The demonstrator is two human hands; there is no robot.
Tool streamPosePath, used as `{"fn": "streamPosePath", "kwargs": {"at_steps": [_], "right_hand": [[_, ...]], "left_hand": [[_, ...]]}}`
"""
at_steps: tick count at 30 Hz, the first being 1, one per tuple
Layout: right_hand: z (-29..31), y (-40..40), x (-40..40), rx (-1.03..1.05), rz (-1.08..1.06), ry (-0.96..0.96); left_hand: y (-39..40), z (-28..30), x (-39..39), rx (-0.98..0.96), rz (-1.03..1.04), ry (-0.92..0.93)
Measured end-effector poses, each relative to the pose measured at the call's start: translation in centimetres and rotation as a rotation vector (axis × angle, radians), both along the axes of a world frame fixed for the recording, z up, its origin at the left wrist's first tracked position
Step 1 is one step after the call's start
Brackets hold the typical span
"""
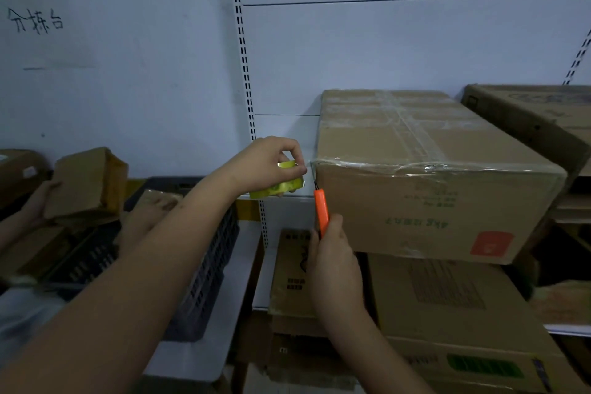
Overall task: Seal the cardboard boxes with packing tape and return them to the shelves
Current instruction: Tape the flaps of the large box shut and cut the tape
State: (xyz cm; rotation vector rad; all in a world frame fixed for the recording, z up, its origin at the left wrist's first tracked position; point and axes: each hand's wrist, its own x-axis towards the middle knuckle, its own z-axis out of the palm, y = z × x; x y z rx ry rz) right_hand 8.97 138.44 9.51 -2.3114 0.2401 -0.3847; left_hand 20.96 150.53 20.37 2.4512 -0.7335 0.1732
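Observation:
A large cardboard box (428,201) sits on top of other boxes on the shelf, with clear tape across its top and along its front upper edge. My left hand (268,163) grips a yellow-green tape roll (278,185) just left of the box's front left corner; a short strip of tape runs from the roll to that corner. Below it, my right hand (332,259) grips an orange utility knife (321,211), its tip pointing up at the strip beside the corner.
More cardboard boxes (447,304) are stacked under the taped one, and another box (537,115) stands at the right. A dark plastic crate (204,278) stands at the left. Another person's hands hold a small carton (83,185) at far left. A slotted shelf upright (246,73) runs up the wall.

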Motion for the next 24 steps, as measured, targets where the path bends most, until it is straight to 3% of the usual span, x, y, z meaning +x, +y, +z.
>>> {"fn": "streamPosePath", "kwargs": {"at_steps": [7, 13, 17, 21, 24], "right_hand": [[0.5, 0.9, 0.4, -0.114, -0.011, 0.024], [1.5, 1.8, 1.2, -0.010, 0.077, -0.071], [0.7, 0.4, -1.1, 0.066, 0.167, -0.154], [1.2, -3.9, -2.8, 0.230, 0.022, -0.317], [3.2, -8.2, -3.7, 0.219, -0.173, -0.501]], "left_hand": [[1.4, 0.4, -0.2, -0.047, 0.071, 0.032], [2.6, 0.2, -1.4, -0.152, 0.149, 0.018], [2.3, -0.4, -2.4, -0.344, 0.305, -0.054], [0.5, -1.0, -4.1, -0.635, 0.384, -0.162], [-1.9, -0.9, -5.6, -0.617, 0.484, -0.380]]}}
